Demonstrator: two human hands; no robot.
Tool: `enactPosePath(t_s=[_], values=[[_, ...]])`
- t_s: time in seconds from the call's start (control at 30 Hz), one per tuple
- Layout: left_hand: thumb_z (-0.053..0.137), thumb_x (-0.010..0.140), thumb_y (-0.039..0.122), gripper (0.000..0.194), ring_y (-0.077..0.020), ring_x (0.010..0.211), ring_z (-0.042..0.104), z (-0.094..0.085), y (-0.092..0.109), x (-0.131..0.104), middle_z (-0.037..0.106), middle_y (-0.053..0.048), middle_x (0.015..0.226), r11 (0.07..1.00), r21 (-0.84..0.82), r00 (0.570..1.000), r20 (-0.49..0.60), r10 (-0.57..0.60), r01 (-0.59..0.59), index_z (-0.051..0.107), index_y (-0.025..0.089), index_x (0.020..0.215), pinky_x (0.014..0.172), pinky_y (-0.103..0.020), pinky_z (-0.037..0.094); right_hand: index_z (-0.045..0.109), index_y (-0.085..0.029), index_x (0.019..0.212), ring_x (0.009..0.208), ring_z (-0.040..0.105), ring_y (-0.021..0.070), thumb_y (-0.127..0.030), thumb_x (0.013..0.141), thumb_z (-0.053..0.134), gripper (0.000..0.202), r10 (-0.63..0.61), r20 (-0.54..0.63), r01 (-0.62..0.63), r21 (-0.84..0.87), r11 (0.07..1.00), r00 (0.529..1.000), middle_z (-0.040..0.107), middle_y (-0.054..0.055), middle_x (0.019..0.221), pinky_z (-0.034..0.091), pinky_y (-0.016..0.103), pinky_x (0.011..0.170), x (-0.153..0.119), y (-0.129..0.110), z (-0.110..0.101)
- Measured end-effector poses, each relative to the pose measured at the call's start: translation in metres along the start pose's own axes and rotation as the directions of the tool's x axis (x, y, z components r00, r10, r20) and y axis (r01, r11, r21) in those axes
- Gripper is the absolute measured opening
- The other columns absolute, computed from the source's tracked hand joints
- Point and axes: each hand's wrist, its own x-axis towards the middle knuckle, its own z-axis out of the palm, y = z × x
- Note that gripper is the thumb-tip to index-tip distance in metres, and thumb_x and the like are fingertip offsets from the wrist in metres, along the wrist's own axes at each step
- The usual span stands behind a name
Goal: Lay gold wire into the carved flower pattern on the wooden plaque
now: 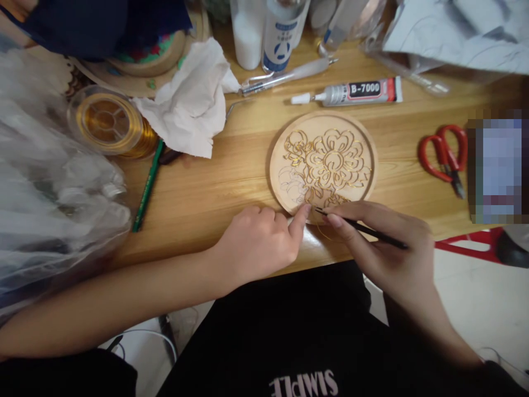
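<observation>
The right hand [397, 242] is covering part of the near edge of the round wooden plate [374, 160]. The tips of the black tool [374, 232] are looking too tiny to tell if they are pinching the thin gold wire [322, 232]. The left hand [264, 237] is curling, so some fingertips are hiding. Big squares are blurring the boxy thing [500, 171] on the right. The view's edges are cutting off the bottles [281, 44] up top, the plastic bag [61, 182] at the left and the black shirt [289, 320] below.
</observation>
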Motion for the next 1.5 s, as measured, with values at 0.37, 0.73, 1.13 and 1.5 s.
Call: enactPosePath(t_s=[0.37,0.73,1.13,1.5], values=[[0.041,0.085,-0.002,0.043,-0.0141,0.045,0.054,0.001,0.0,0.0,0.053,0.001,0.051,1.0,-0.002,1.0,-0.017,-0.01,0.01,0.063,0.009,0.12,0.043,-0.024,0.035,0.073,-0.026,0.089,0.072,0.071,0.0162,-0.025,0.08,0.072,0.008,0.303,-0.211,-0.265,0.19,0.945,0.929,0.074,-0.001,0.081,0.062,0.031,0.069,-0.002,-0.005,-0.016],[0.039,0.086,0.0,0.041,-0.0156,0.046,0.057,0.003,0.001,0.0,0.056,-0.001,0.052,1.0,-0.012,0.999,-0.05,-0.017,0.016,0.065,0.007,0.117,0.042,-0.025,0.038,0.064,-0.026,0.101,0.078,0.071,0.0138,-0.018,0.082,0.068,0.021,0.071,-0.095,-0.072,-0.008,0.997,0.993,0.072,0.0,0.09,0.059,0.02,0.065,0.0,-0.007,0.005],[0.041,0.085,0.001,0.042,-0.0162,0.047,0.057,0.004,0.002,-0.001,0.056,-0.002,0.053,0.999,-0.035,0.999,-0.044,-0.025,0.023,0.064,0.005,0.12,0.043,-0.025,0.039,0.063,-0.026,0.097,0.078,0.068,0.012,-0.018,0.082,0.067,0.017,0.073,-0.084,-0.074,-0.019,0.997,0.994,0.068,-0.001,0.088,0.058,0.019,0.066,0.0,-0.003,0.008],[0.039,0.086,0.0,0.041,-0.0158,0.046,0.055,0.005,0.002,-0.001,0.055,-0.001,0.052,0.999,-0.036,0.998,-0.055,-0.013,0.011,0.064,0.005,0.119,0.042,-0.025,0.039,0.063,-0.025,0.097,0.077,0.07,0.0108,-0.023,0.082,0.07,0.017,0.175,-0.106,-0.167,0.083,0.982,0.979,0.069,-0.002,0.089,0.058,0.019,0.069,-0.001,-0.002,0.009]])
